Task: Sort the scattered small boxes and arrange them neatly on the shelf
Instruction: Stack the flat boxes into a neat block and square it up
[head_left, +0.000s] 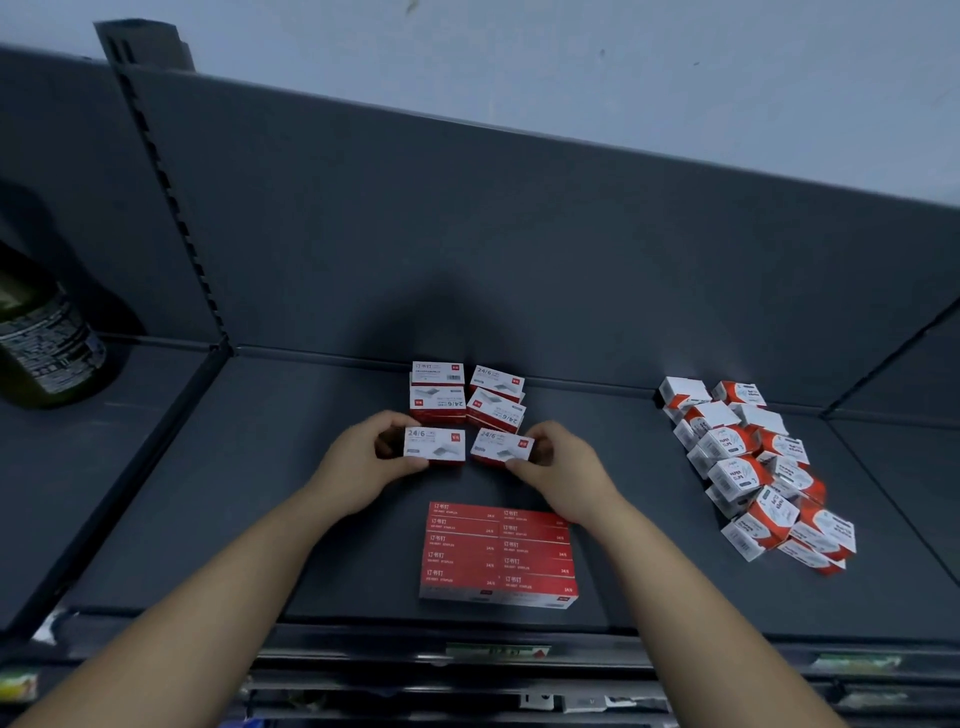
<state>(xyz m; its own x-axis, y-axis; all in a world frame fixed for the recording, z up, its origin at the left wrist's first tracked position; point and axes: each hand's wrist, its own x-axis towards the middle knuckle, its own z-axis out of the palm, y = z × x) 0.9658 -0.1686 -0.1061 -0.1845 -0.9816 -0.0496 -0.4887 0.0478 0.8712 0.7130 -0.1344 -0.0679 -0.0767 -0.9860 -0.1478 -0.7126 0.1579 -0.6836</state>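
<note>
As left hand (363, 460) grips one box (434, 445), right hand (566, 467) grips another box (502, 446)

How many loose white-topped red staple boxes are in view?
6 staple boxes: two back-left, two back-right, one in the left hand, one in the right hand; others may be hidden.

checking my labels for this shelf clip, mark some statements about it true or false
1. The left hand holds a staple box. True.
2. The right hand is empty. False: it holds a second staple box.
3. The paper clip boxes stand in a neat row. False: they lie in a jumbled heap at the right.
4. The red staple pack lies nearer the shelf's front edge than both hands. True.
</note>
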